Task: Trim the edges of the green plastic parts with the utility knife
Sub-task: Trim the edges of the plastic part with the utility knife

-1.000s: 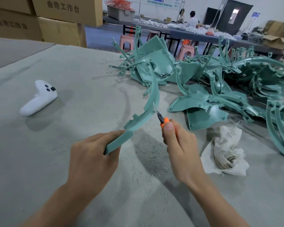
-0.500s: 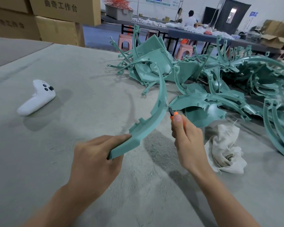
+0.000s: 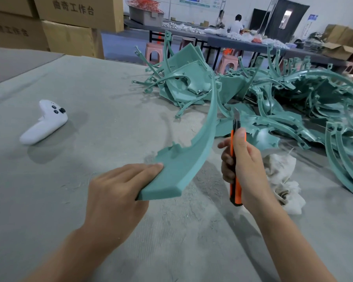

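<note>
My left hand grips the near end of a long curved green plastic part, which arcs up and away over the table. My right hand holds an orange and black utility knife upright, blade tip up, just right of the part and apart from it. A large pile of green plastic parts lies across the far right of the table.
A white game controller lies at the left on the grey felt table. A crumpled white cloth sits right of my right hand. Cardboard boxes stand at the back left. A person sits at a distant table.
My left hand has turned the curved part so its broad textured face shows. My right hand has pulled the knife off the edge and now holds it upright beside the part.
</note>
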